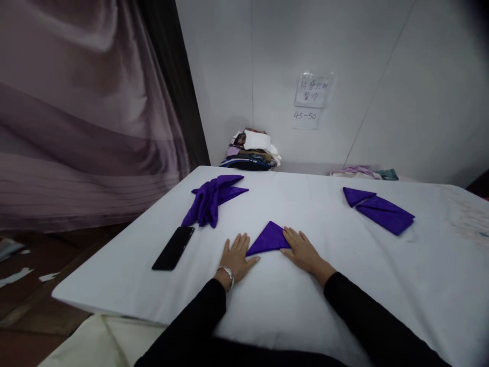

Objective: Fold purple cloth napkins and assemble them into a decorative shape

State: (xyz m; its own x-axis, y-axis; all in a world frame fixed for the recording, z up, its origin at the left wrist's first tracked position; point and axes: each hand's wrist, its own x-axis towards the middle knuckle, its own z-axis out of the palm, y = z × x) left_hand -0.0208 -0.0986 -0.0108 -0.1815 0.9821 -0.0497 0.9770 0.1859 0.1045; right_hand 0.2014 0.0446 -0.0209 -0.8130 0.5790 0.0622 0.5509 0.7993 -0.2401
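Note:
A purple cloth napkin, folded into a flat triangle, lies on the white-covered table with its point away from me. My left hand rests flat at its left corner, fingers stretched out and holding nothing; a silvery bracelet is on that wrist. On the other side, my right hand lies flat over the napkin's right corner, fingers extended. Further off to the left is a loose, crumpled heap of purple cloth. Folded purple cloths lie toward the back right.
A black phone lies left of my left hand. Behind the table's far edge are a stack of folded fabrics and a lower cloth pile. Handwritten paper signs hang on the wall. A pinkish curtain hangs at left.

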